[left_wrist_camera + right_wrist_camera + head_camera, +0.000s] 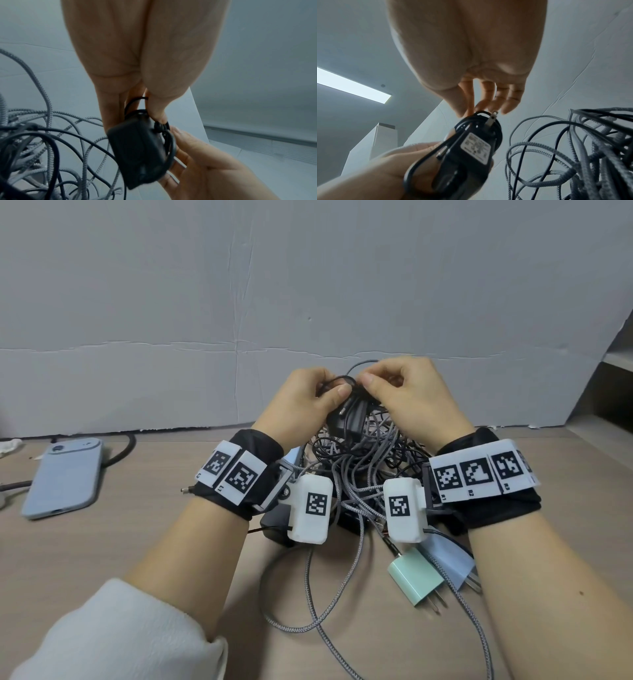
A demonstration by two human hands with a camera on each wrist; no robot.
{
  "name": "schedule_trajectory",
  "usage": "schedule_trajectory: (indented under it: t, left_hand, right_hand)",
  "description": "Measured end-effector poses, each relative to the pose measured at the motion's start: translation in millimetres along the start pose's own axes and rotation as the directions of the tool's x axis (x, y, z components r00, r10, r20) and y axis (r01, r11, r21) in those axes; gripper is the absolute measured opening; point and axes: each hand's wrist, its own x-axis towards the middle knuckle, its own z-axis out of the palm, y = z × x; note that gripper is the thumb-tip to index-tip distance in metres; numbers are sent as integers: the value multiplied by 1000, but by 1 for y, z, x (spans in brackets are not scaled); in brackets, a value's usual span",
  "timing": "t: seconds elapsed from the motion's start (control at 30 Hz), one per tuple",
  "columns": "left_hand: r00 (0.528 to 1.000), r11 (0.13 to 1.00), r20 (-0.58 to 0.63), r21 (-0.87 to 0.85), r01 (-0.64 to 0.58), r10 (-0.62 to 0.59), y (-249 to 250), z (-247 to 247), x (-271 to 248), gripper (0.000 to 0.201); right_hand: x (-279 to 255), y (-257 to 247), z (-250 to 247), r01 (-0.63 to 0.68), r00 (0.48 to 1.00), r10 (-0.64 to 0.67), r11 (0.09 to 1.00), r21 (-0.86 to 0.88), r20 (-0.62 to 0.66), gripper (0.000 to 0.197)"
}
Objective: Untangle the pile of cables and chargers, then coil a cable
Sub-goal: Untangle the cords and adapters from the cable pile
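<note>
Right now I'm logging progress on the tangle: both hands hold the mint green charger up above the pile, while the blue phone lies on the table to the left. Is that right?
Not quite. The left hand and right hand hold the black adapter, as the right wrist view shows. The mint green charger lies on the table near the pile. The blue phone does lie to the left.

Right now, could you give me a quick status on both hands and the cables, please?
Left hand and right hand both pinch the black cord at the black adapter, lifted. Tangled cable pile hangs below, not yet freed. Nothing coiled.
</note>
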Motion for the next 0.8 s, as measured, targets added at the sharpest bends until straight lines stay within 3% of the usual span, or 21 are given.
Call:
schedule_trajectory:
  t: [0.07,0.1,0.27,0.53,0.6,0.73,0.8]
  left_hand:
    - [999,994,-47,-109,13,-18,0,-3,1,9]
    - [997,987,-65,-159,24,-35,1,-4,0,8]
    - [984,940,-140,-337,59,-112,3,-6,-1,4]
    - [968,953,-234,-304,14,-89,3,7,1,5]
    - [968,955,-237,-297,11,-85,2,8,1,9]
    - [964,957,-256,-289,-6,-71,0,4,2,12]
    - [964,959,-258,-284,-12,-64,-2,3,3,17]
  right_hand:
    - [0,-3,-2,0,998,3,999,44,-63,3]
    - [-1,-4,-4,0,998,3,998,56,-66,7]
    - [-8,-13,3,8,987,-9,1000,2,162,18]
    - [-9,-8,12,71,996,-59,980,-186,68,45]
    - [-9,-7,13,78,995,-65,978,-195,71,43]
    - [-6,-8,9,107,994,-92,954,-280,64,20]
    - [-5,-8,6,89,995,-69,946,-312,76,21]
